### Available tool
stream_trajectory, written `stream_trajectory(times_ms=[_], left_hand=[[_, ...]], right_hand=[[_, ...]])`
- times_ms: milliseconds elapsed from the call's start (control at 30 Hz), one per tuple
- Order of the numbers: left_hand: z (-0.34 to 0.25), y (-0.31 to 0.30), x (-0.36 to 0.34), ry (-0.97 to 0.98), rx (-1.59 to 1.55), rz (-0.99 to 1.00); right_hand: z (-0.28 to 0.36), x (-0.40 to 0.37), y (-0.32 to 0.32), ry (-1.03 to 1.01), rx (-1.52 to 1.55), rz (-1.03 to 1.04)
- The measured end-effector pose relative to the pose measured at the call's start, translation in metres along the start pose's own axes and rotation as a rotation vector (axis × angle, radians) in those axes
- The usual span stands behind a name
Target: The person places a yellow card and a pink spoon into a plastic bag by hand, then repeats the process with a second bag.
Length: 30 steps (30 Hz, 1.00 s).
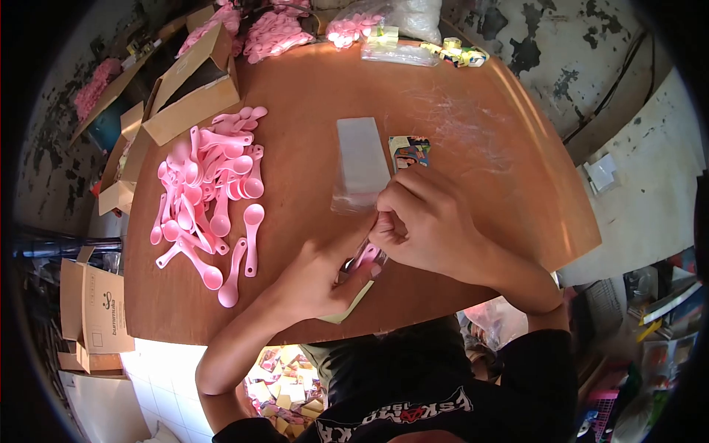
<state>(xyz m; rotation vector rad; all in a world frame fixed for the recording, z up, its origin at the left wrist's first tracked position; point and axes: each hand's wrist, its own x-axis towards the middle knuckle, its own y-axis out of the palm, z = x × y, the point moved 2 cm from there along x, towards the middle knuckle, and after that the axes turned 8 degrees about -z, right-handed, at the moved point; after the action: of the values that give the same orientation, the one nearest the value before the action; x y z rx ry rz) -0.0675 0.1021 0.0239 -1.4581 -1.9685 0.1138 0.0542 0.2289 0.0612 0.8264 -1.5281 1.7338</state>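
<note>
My left hand (321,273) is closed around a clear plastic packet with a pink spoon (367,255) in it, near the table's front edge. A pale yellow card edge (347,306) shows below those fingers. Bent over the upper end of the packet, my right hand (428,218) has its fingers pinched together; the hand covers what is between them. Just beyond the hands lies a stack of clear plastic bags (362,151). Beside it are printed cards (410,150), partly behind my right hand. A heap of loose pink spoons (210,181) spreads over the table's left side.
An open cardboard box (192,96) stands at the table's back left. Bagged pink spoons (273,33), a plastic bag pack (399,54) and more cards (464,53) line the far edge. Finished-looking packets (284,387) lie below the brown table (509,192).
</note>
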Motion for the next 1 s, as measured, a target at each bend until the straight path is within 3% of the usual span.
stream_trajectory(times_ms=[33,67,100,133,233,300,333,433,500,533,567,633,767,833,867,933,967,1000], left_hand=[[-0.002,0.000,0.001,0.072,-0.005,0.001],[-0.005,-0.001,0.001,0.075,-0.011,0.004],[-0.013,-0.003,0.002,0.007,-0.053,0.058],[-0.016,-0.003,0.002,-0.063,-0.094,0.111],[-0.015,-0.007,-0.003,0.033,-0.122,0.085],[-0.004,-0.001,-0.009,-0.013,-0.284,-0.022],[0.002,0.000,-0.012,-0.070,-0.445,-0.133],[0.002,-0.002,-0.006,-0.124,-0.513,-0.170],[-0.003,-0.003,-0.005,-0.171,-0.495,-0.185],[-0.001,-0.001,-0.006,-0.190,-0.535,-0.190],[0.001,-0.001,-0.006,-0.204,-0.573,-0.198],[0.004,-0.002,-0.003,-0.189,-0.589,-0.217],[0.005,-0.002,-0.001,-0.212,-0.618,-0.240],[0.006,-0.004,-0.001,-0.210,-0.603,-0.225],[0.007,-0.003,-0.002,-0.222,-0.601,-0.224],[0.009,-0.004,-0.002,-0.246,-0.655,-0.259],[0.009,-0.005,-0.002,-0.224,-0.584,-0.273],[0.009,-0.006,-0.001,-0.228,-0.586,-0.273]], right_hand=[[-0.002,-0.001,-0.004,0.003,-0.010,-0.001],[-0.005,-0.002,-0.007,0.134,0.162,0.042],[-0.009,-0.004,-0.009,0.265,0.336,0.085],[-0.009,-0.005,-0.015,0.266,0.333,0.087],[-0.014,-0.007,-0.032,0.633,0.835,0.009],[-0.036,0.002,-0.059,0.615,0.965,-0.085],[-0.054,0.014,-0.076,0.479,1.147,-0.065],[-0.133,0.032,-0.114,0.150,1.725,0.080],[-0.203,0.001,-0.088,0.825,1.483,0.011],[-0.221,-0.025,-0.079,0.909,0.502,0.279],[-0.239,-0.045,-0.076,0.837,-0.492,0.475],[-0.269,-0.081,-0.069,0.783,-0.514,-0.060],[-0.206,-0.049,-0.062,0.653,-0.486,-0.072],[-0.157,-0.012,-0.066,0.692,0.140,0.091],[-0.150,-0.003,-0.075,0.701,0.148,0.095],[-0.151,0.011,-0.086,0.711,0.718,0.184],[-0.163,0.011,-0.087,0.717,0.719,0.185],[-0.177,0.010,-0.083,0.739,1.080,0.195]])
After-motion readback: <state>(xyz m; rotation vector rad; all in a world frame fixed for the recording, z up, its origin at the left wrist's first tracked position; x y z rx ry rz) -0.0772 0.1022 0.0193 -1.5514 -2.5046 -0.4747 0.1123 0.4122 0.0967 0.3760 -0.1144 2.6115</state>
